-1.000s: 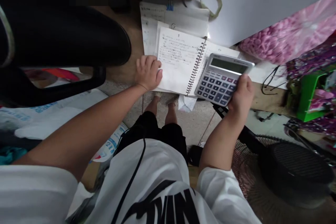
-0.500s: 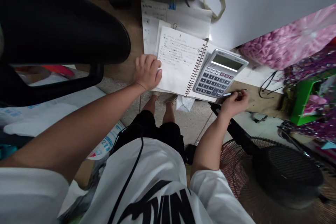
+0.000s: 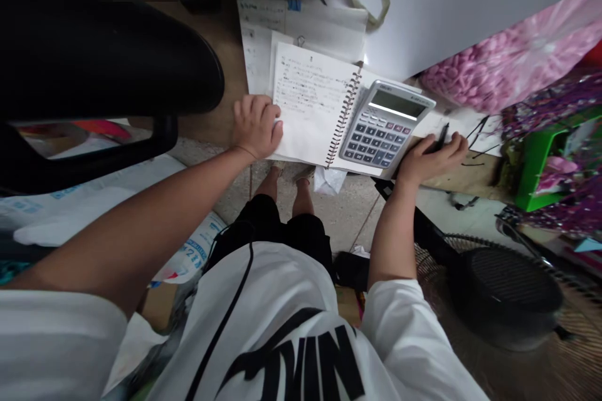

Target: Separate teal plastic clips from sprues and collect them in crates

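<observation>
A spiral notebook (image 3: 305,128) lies spread on the table, its left page covered with handwriting. My left hand (image 3: 256,125) rests at the notebook's left edge with bent fingers, thumb and index finger closed on the page's side. On the right page sits a grey calculator (image 3: 376,131), its screen tilted toward the upper right. Just right of the calculator is my right hand (image 3: 430,160), which grips a dark pen (image 3: 443,135) between thumb and fingers. The pen points up, off the paper.
Clipped papers (image 3: 324,28) lie behind the notebook. A bag of pink pieces (image 3: 493,66) and a green container (image 3: 536,169) stand at right. A fan (image 3: 508,294) is below the table on the right. A black curved object (image 3: 179,62) juts in from the left.
My right hand has moved right, away from the calculator's lower corner, and the pen has swung upright in it. My left hand stays at the notebook's edge. The view has shifted slightly.
</observation>
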Demonstrator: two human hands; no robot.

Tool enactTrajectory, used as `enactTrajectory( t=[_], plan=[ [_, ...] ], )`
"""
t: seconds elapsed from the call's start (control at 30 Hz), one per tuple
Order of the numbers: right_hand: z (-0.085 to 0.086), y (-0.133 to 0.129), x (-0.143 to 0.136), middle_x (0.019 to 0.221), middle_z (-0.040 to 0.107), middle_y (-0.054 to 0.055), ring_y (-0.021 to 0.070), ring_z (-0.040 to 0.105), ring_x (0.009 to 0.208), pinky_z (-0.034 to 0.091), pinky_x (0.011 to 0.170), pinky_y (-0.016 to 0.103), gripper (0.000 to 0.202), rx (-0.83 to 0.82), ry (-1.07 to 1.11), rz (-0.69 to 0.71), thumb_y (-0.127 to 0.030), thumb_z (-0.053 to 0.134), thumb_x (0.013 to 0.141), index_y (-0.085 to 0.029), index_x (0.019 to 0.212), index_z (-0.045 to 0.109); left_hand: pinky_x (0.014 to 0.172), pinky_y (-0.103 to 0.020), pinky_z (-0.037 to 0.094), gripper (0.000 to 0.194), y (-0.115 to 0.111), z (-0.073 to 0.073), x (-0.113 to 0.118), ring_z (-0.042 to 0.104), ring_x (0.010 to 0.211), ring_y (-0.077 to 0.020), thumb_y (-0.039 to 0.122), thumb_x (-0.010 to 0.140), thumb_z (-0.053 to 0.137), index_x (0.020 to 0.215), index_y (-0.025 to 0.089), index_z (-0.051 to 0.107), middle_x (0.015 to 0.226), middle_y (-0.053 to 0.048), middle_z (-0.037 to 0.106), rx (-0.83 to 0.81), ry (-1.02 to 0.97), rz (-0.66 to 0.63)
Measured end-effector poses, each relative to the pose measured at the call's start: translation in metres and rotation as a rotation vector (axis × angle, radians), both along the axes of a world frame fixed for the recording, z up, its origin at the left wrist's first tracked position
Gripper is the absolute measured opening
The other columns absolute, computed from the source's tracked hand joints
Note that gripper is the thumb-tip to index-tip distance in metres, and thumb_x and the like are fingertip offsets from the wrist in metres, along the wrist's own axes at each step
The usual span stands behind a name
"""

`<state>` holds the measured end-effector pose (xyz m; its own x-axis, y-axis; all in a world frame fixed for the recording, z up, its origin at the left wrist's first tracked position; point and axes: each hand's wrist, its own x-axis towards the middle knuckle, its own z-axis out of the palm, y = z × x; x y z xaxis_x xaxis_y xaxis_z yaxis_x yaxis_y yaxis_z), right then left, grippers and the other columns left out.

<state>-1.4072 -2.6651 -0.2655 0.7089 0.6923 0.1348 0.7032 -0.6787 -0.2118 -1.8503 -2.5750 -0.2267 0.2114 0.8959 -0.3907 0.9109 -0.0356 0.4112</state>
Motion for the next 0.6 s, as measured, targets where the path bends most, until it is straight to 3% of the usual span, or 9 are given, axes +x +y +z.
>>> enactTrajectory(
  t=[0.1,0.2,0.3,0.43,0.6],
  plan=[
    [-0.004,0.004,-0.001,0.164,0.059,0.029,0.0407,0.057,0.165,0.041,0.143,0.072,0.043,-0.081,0.019,-0.012,-0.032,0.050,0.117,-0.014,0.154,0.063,0.129,-0.070,0.037,0.042,0.001,0.003,0.000,0.055,0.151,-0.0458,0.066,0.110,0.058,0.128,0.031,0.074,0.151,-0.015,0.075,-0.028,-0.016,0.025],
    [-0.001,0.011,-0.003,0.167,0.058,0.028,0.0369,0.056,0.164,0.040,0.145,0.066,0.044,-0.150,0.055,-0.043,-0.030,0.046,0.120,-0.014,0.157,0.062,0.133,-0.072,0.029,0.051,0.004,0.005,0.001,0.051,0.156,-0.0454,0.068,0.112,0.054,0.133,0.027,0.073,0.162,-0.018,0.069,-0.065,-0.013,0.025],
    [0.009,0.022,-0.011,0.174,0.053,0.030,0.0339,0.049,0.169,0.037,0.146,0.058,0.046,-0.231,0.067,-0.115,-0.028,0.044,0.124,-0.011,0.164,0.060,0.136,-0.074,0.020,0.060,0.007,0.002,0.002,0.045,0.158,-0.0441,0.073,0.111,0.050,0.136,0.023,0.072,0.168,-0.022,0.064,-0.086,-0.004,0.019],
    [0.032,0.039,-0.031,0.183,0.045,0.032,0.0311,0.042,0.171,0.033,0.144,0.058,0.046,-0.389,0.124,-0.210,-0.025,0.048,0.126,-0.012,0.169,0.055,0.135,-0.071,0.013,0.072,0.011,-0.006,0.004,0.035,0.158,-0.0387,0.089,0.108,0.043,0.135,0.027,0.069,0.165,-0.019,0.064,-0.129,-0.004,0.045],
    [0.046,0.050,-0.043,0.192,0.037,0.033,0.0312,0.035,0.180,0.021,0.147,0.056,0.055,-0.382,0.172,-0.308,-0.023,0.056,0.122,-0.009,0.175,0.055,0.131,-0.062,0.014,0.079,0.014,-0.003,0.011,0.030,0.152,-0.0293,0.087,0.111,0.029,0.141,0.025,0.067,0.168,-0.013,0.062,-0.164,0.180,-0.027]
  ],
)
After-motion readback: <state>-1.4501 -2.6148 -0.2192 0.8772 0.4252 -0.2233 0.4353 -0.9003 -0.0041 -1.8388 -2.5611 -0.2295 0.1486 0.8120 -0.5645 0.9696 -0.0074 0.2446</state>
